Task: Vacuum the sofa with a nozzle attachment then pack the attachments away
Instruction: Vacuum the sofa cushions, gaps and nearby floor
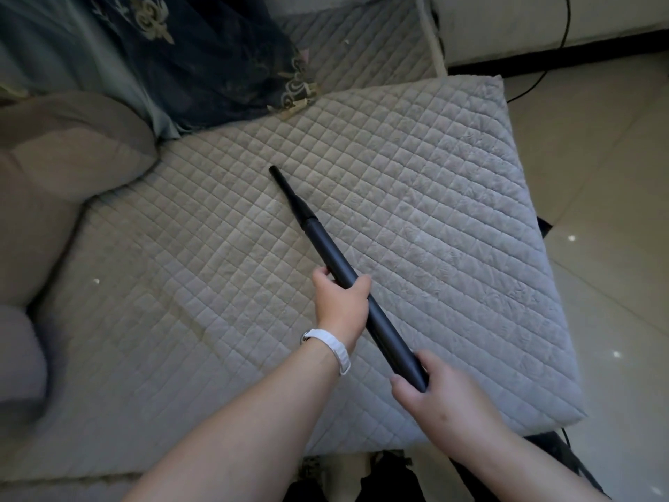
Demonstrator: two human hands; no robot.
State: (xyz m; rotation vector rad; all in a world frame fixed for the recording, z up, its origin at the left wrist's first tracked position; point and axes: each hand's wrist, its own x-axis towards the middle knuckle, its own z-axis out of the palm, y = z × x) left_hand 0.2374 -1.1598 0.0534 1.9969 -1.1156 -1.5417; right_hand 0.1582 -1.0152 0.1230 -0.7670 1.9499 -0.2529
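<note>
Your left hand [342, 298], a white wristband [338, 347] on its wrist, sits at the centre of the frame. Its fingers and thumb are curled round the middle of the black tube [327, 250]. Your right hand [436, 398], lower and to the right, wraps the tube's near end, thumb on top and fingers beneath. The tube slants from lower right up toward the centre. There the narrow nozzle [287, 193] tapers to a tip over the quilted sofa seat [181, 266]. Whether the tip touches the cover or hovers just above it cannot be told. A grey-brown cushion [61, 157] lies at the left edge. Dark embroidered fabric [217, 67] hangs at the upper left. The tiled floor [597, 175] runs down the right side, with a black cable [535, 81] at the upper right.
</note>
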